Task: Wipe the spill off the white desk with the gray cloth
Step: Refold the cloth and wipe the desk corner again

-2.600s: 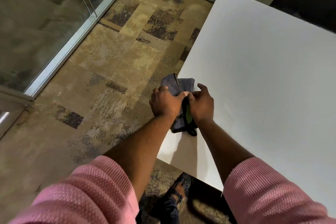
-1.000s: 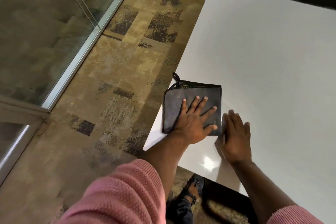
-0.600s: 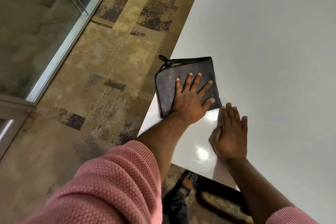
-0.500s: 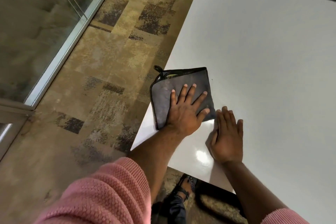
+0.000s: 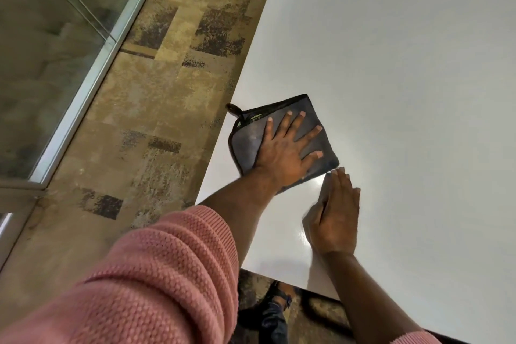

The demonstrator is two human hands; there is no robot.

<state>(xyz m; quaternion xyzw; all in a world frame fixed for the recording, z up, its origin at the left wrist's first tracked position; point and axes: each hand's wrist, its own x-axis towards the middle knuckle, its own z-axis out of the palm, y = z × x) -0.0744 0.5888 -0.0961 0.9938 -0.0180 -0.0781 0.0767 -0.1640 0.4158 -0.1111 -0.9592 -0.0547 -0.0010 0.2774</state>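
Two flat, spread hands: left hand (image 5: 284, 148) on folded gray cloth (image 5: 248, 145), right hand (image 5: 335, 218) on glossy desk (image 5: 405, 92)

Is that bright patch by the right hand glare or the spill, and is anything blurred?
Head view: the sheen on the white desk beside the right hand looks like glare; no spill is discernible. The pink sleeve is soft; the left hand and gray cloth are sharp.

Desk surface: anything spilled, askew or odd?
No spill shows on the white desk. The gray cloth lies folded and skewed, its loop past the desk's left edge, under the flat left hand. Right hand rests beside it.
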